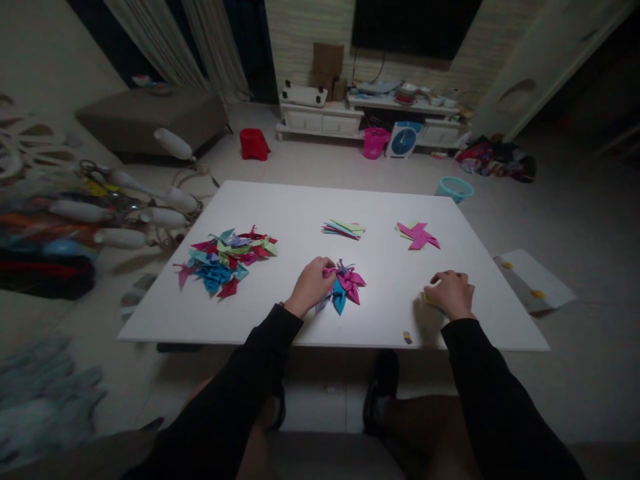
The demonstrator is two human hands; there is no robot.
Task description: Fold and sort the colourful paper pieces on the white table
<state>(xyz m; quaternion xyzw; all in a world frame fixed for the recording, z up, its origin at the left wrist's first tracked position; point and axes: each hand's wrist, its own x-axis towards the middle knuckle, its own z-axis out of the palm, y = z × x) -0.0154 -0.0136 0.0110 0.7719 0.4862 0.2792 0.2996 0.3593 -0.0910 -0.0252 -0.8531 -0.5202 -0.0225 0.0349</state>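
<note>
My left hand (313, 285) pinches a bit of pink folded paper at the table's middle. Right beside its fingertips lies a small cluster of folded paper cranes (351, 285) in pink, blue and purple. Further right, my right hand (453, 293) is curled above the table with its fingers closed; something small and yellow (427, 298) shows at the fingertips, too little of it to name. A heap of colourful paper cranes (225, 260) spreads over the left side of the white table (290, 207).
Behind my hands lie a stack of folded paper strips (343, 229) and pink pinwheel-shaped folded papers (420, 236). A small oval sticker-like piece (407, 337) is near the front edge. A lamp with several white shades (120, 238) stands at the left; a turquoise basket (455, 188) is behind the right corner.
</note>
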